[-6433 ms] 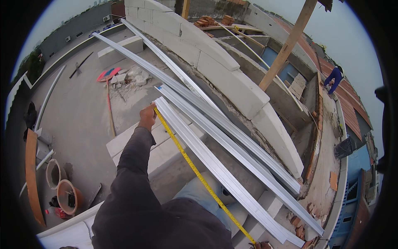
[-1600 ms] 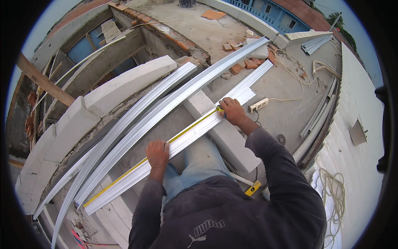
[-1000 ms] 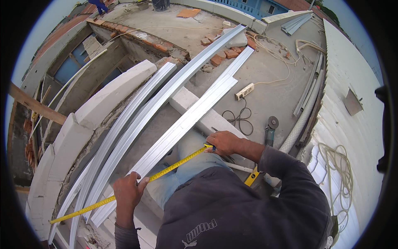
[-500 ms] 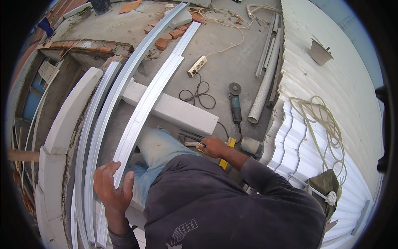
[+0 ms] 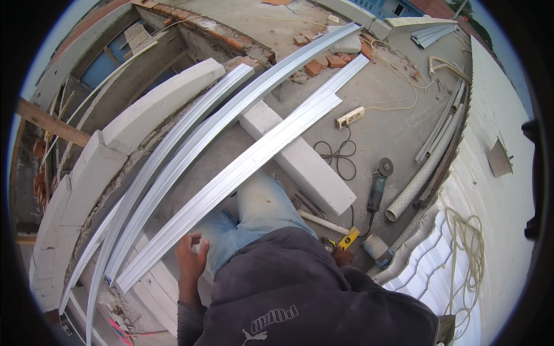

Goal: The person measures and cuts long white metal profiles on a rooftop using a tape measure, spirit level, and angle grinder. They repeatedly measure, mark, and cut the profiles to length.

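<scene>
My left hand (image 5: pixel 192 258) is open with its fingers slightly curled, beside the near part of a long galvanized metal profile (image 5: pixel 242 173). I cannot see it gripping anything. My right hand (image 5: pixel 344 257), partly hidden by my body, is closed on a yellow-and-black tape measure (image 5: pixel 329 245). Right by that hand lies a yellow spirit level (image 5: pixel 348 237). The profile rests across a white block (image 5: pixel 311 170) and is made of two overlapping lengths. A hammer's pale handle (image 5: pixel 317 221) and several dark rods (image 5: pixel 309 205) lie on the floor near my knee.
Further metal profiles (image 5: pixel 231 118) lie to the left along a low block wall (image 5: pixel 109 150). An angle grinder (image 5: pixel 378 187) with its cord, a power strip (image 5: pixel 350 117), tubes (image 5: pixel 424 164) and bricks (image 5: pixel 334 60) lie ahead. Corrugated sheets and a coiled hose (image 5: pixel 470 254) are on the right.
My view has turned left, so the scene sits further right. My right hand has drawn back toward my body with the tape measure. My left hand has moved away from the profile's edge.
</scene>
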Demonstrator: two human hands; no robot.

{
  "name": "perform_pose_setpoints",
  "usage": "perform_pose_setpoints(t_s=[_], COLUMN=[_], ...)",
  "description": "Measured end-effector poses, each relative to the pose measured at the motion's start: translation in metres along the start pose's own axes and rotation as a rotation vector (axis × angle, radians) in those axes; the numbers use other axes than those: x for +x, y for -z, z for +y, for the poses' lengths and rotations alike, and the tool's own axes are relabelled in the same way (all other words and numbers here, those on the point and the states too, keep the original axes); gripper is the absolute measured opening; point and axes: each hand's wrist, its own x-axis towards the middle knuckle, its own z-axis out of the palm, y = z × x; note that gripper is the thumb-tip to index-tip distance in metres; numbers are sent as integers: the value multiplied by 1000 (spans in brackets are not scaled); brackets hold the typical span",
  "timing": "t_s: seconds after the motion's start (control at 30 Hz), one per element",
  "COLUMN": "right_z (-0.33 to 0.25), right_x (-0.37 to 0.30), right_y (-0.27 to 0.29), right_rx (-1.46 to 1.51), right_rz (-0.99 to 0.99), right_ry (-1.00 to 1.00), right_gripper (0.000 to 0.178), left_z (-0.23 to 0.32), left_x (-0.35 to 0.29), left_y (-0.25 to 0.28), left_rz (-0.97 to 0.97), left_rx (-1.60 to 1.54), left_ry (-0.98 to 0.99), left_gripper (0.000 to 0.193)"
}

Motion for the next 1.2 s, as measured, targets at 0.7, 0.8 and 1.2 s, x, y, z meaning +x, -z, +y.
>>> perform_pose_setpoints(t_s=[0.7, 0.8, 1.2], right_z=[-168, -220, -268], right_x=[-126, -152, -166], right_y=[326, 397, 202], right_rx=[598, 932, 365], right_rz=[11, -138, -273], right_ry=[1093, 1168, 1234], right_gripper=[32, 34, 44], left_z=[2, -10, -42], left_x=[76, 99, 136], left_y=[-52, -57, -62], left_rz=[27, -2, -253], left_rx=[187, 362, 541], left_ry=[-162, -207, -111], left_gripper=[61, 103, 92])
